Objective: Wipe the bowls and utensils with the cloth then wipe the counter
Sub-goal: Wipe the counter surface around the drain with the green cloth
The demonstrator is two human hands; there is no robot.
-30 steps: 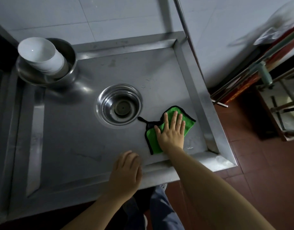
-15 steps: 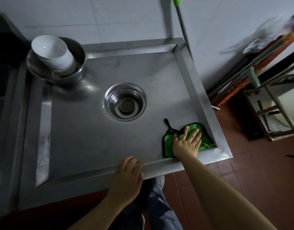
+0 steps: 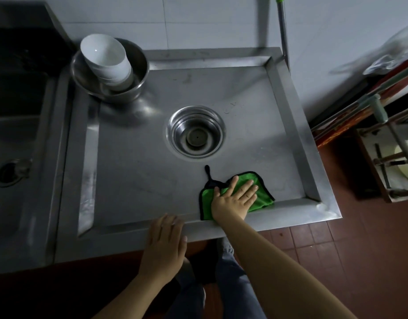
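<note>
Right hand: flat on cloth, fingers straight and spread, palm down. No curl round the fabric; pressed, not gripped.

Cloth: green with black edging, spread on counter near the front right corner, just inside the front rim. Black hanging loop pointing away from the person, toward drain. Drain near the counter's middle, well apart from the cloth.

Left hand: resting on the front rim of the counter, left of the right hand, fingers relaxed and laid over the edge. Nothing held.

Bowls: white, stacked and tilted, seated inside a steel bowl at the far left corner of the counter. Well apart from both hands. Utensils: cannot tell from this view.

Sink: left of the counter, dark, with its own drain. Pole: metal with green top, upright against the tiled wall at the far right corner. Rack: on the red tiled floor to the right, contents unclear. Person's legs visible below the front edge.
</note>
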